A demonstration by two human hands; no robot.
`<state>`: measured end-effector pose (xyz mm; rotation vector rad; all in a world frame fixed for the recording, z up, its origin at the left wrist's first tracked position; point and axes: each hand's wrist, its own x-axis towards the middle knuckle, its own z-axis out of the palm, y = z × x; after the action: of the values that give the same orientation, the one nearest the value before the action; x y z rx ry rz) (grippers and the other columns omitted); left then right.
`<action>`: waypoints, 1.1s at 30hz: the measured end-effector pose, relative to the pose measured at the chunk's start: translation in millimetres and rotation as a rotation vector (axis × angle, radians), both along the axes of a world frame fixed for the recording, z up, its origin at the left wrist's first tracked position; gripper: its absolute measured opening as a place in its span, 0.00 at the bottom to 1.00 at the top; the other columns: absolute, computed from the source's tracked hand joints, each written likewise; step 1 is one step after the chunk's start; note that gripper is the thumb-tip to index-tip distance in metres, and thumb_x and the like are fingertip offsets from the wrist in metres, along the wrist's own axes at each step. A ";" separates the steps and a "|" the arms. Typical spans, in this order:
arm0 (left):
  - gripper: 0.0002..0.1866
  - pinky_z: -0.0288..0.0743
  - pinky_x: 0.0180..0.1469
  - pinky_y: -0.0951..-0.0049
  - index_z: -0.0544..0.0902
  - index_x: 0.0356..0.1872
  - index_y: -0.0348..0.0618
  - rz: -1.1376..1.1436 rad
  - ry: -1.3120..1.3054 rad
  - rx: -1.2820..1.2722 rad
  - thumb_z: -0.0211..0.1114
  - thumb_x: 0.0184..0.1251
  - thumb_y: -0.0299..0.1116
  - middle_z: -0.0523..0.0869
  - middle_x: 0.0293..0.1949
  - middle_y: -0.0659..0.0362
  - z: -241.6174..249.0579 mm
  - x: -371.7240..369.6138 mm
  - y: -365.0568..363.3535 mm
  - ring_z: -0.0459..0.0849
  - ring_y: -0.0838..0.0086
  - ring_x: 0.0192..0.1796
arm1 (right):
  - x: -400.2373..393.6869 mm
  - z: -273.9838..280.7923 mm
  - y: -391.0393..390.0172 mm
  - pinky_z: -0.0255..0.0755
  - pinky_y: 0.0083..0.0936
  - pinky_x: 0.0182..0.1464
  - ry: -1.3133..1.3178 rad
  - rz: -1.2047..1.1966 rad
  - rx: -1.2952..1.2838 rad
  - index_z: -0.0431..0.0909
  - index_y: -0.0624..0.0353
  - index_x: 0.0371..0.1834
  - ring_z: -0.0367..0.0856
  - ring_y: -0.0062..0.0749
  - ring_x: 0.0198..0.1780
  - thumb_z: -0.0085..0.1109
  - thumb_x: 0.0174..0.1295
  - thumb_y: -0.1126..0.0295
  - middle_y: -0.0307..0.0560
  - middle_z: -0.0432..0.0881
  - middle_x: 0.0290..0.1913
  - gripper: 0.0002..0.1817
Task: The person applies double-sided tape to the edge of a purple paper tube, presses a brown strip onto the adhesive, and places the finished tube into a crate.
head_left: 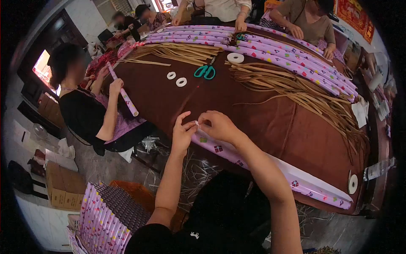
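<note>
A long roll of pink patterned paper point(262, 167) lies along the near edge of the brown-covered table. At its left end, my left hand point(184, 132) has thumb and fingers closed around the paper's tip. My right hand point(216, 125) pinches a small white piece right beside it, the fingertips of both hands almost touching. Toward the right end, the paper's white inner side shows along an open flap. Teal-handled scissors point(204, 72) and two white tape rolls point(181, 82) lie beyond my hands. Another tape roll point(352, 184) rests near the paper's right end.
Brown strips point(292, 86) spread over the table's right side, with more point(182, 51) at the back. Pink rolls point(292, 59) lie along the far side. A co-worker point(84, 106) at left holds a pink roll. Others work across the table. Stacked rolls point(103, 216) stand at lower left.
</note>
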<state>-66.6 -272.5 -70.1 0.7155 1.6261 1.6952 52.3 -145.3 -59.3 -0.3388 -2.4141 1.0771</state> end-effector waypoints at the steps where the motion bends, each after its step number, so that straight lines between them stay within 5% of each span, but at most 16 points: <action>1: 0.30 0.73 0.51 0.78 0.67 0.66 0.43 0.014 0.005 0.001 0.61 0.62 0.14 0.85 0.44 0.54 2.5 1.5 0.2 0.81 0.76 0.46 | -0.2 -0.1 -2.7 0.74 0.33 0.43 0.087 -0.028 0.185 0.78 0.57 0.37 0.80 0.37 0.40 0.61 0.57 0.73 0.44 0.80 0.34 0.06; 2: 0.30 0.72 0.49 0.80 0.68 0.65 0.43 0.029 0.009 0.002 0.60 0.62 0.13 0.84 0.43 0.53 3.0 2.1 0.6 0.81 0.77 0.45 | -0.8 0.2 -3.5 0.74 0.33 0.43 0.083 -0.024 0.185 0.78 0.57 0.37 0.80 0.37 0.40 0.61 0.57 0.73 0.44 0.80 0.34 0.06; 4: 0.30 0.73 0.49 0.79 0.68 0.65 0.43 0.048 -0.018 0.019 0.60 0.62 0.13 0.84 0.43 0.53 -0.7 1.0 2.2 0.81 0.77 0.45 | -2.5 1.9 -4.4 0.70 0.33 0.46 0.152 -0.066 0.642 0.79 0.54 0.36 0.77 0.35 0.43 0.62 0.55 0.69 0.41 0.78 0.35 0.07; 10: 0.30 0.75 0.50 0.76 0.67 0.66 0.44 0.074 -0.089 0.036 0.60 0.63 0.13 0.84 0.44 0.52 -6.9 -5.0 2.0 0.82 0.74 0.47 | -4.0 8.1 -4.6 0.67 0.29 0.46 0.188 0.002 0.956 0.81 0.52 0.29 0.75 0.32 0.43 0.62 0.47 0.67 0.38 0.76 0.34 0.06; 23: 0.32 0.79 0.54 0.73 0.63 0.69 0.41 0.103 -0.053 0.097 0.58 0.64 0.12 0.85 0.47 0.47 -11.6 1.3 6.4 0.85 0.68 0.50 | -9.4 -0.2 -8.1 0.65 0.29 0.44 0.155 -0.069 0.949 0.81 0.53 0.21 0.74 0.31 0.42 0.63 0.45 0.65 0.37 0.77 0.29 0.05; 33: 0.36 0.78 0.53 0.75 0.62 0.69 0.43 0.098 -0.073 0.137 0.62 0.59 0.10 0.84 0.45 0.48 -15.5 -2.0 5.5 0.84 0.71 0.49 | -12.5 -9.9 -8.0 0.63 0.32 0.43 0.101 -0.179 0.525 0.84 0.54 0.22 0.74 0.33 0.39 0.64 0.48 0.66 0.36 0.81 0.29 0.05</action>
<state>-68.6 -266.9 -85.6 0.6398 1.5285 1.8951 39.9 -153.2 -69.3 -0.3015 -2.4100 0.3511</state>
